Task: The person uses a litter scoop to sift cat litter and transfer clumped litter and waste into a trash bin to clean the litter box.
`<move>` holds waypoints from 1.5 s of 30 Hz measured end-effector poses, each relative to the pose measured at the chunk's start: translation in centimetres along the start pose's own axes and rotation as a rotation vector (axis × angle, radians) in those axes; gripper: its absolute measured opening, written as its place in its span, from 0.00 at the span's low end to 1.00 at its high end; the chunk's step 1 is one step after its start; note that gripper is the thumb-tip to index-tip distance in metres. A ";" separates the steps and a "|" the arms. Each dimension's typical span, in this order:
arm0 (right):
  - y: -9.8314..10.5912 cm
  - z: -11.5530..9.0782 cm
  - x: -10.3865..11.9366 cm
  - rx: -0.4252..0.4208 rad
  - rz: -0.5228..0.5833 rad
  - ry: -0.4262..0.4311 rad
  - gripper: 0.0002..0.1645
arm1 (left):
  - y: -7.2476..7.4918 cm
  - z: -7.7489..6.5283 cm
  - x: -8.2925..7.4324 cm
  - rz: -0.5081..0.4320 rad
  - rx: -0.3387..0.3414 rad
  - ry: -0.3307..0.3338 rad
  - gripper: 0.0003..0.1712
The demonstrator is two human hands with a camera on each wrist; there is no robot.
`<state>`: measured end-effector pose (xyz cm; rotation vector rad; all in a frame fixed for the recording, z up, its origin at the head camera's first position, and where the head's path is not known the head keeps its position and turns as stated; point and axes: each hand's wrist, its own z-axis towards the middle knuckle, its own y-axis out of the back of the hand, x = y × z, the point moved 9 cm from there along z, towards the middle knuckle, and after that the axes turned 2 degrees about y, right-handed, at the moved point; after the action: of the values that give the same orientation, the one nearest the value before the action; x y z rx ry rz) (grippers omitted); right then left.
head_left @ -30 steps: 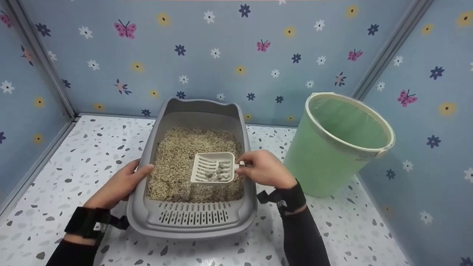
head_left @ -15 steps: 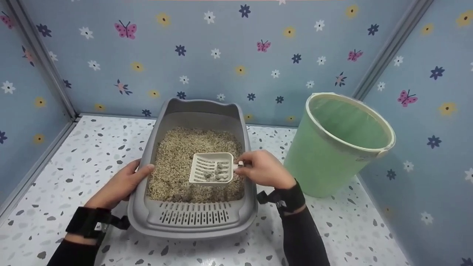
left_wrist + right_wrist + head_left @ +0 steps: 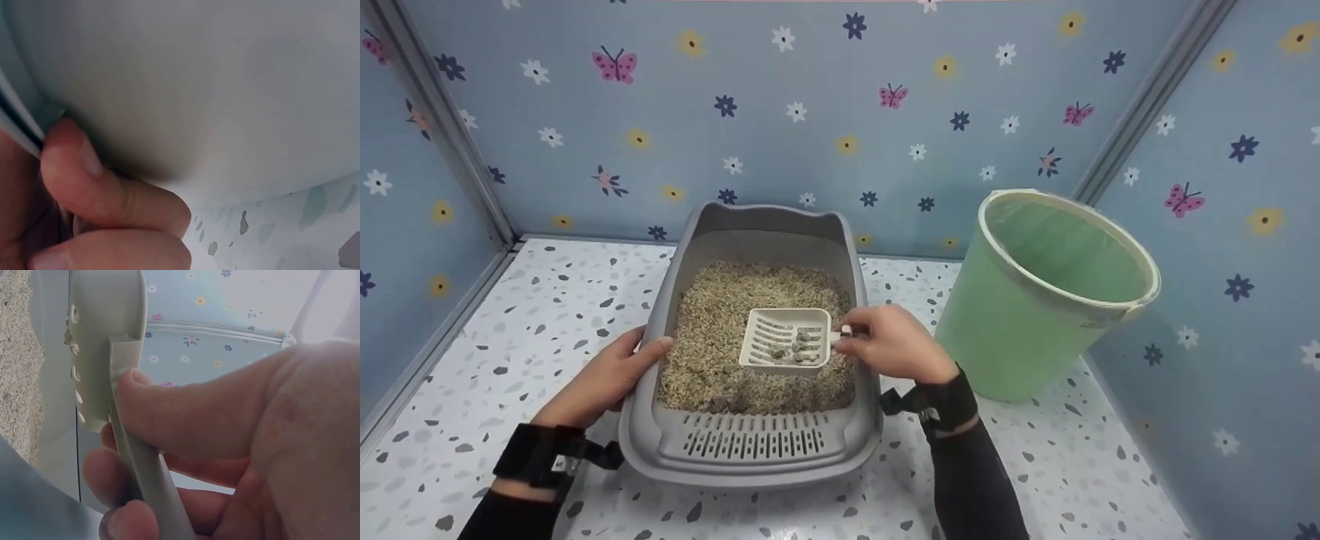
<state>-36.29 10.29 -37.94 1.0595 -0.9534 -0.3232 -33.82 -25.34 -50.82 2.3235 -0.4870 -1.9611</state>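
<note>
Litter scoop (image 3: 786,339) in mid-air over the granules, roughly level and apparently not touching them: that is where we have our tool. Our right hand (image 3: 896,345) pinches its handle (image 3: 160,489), thumb laid along the top and fingers curled beneath. Our left hand (image 3: 604,375) grips the side of the litter box (image 3: 754,474), thumb over the rim and fingers tucked against the outer wall.

We judge the step in hand to be sifting: a few grey clumps (image 3: 804,341) sit in the scoop, mostly toward its handle end, while loose litter (image 3: 720,307) lies below. The next move, as we read it, calls for keeping the scoop flat and the wrist steady, since a tilt toward the low front lip could let the clumps slide off.

Our scoop is cream and smooth, probably plastic, a shallow squarish pan with raised sides and long slots. The litter looks coarse, tan and grainy, darker and churned near the front. The box is grey and glossy, high at the back, with a front ledge (image 3: 754,435) pierced by rows of short slots. To our right stands a pale green bin (image 3: 997,330), tapered, with a round cream rim.
</note>
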 end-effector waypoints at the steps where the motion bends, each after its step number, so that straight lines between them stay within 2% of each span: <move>1: 0.0 0.0 0.0 0.001 0.000 0.001 0.06 | 0.1 0.0 0.1 0.000 -0.001 0.003 0.53; 8: 1.3 0.2 0.4 0.002 -0.008 0.012 0.07 | 0.3 0.0 -0.1 0.018 -0.012 -0.002 0.55; 21: 6.1 0.1 1.2 -0.036 -0.064 0.000 0.09 | -0.2 0.1 -0.4 -0.017 0.009 -0.014 0.51; 35: 13.3 -0.6 0.3 -0.164 -0.132 -0.096 0.11 | -0.1 0.0 -0.3 -0.025 0.012 -0.020 0.54; 45: 17.2 -2.2 -1.8 -0.275 -0.168 -0.237 0.13 | -0.1 0.1 -0.1 -0.006 0.010 -0.004 0.55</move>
<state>-39.03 21.17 -24.61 0.8610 -0.9982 -0.7110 -33.90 -25.21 -50.74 2.3300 -0.4922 -1.9708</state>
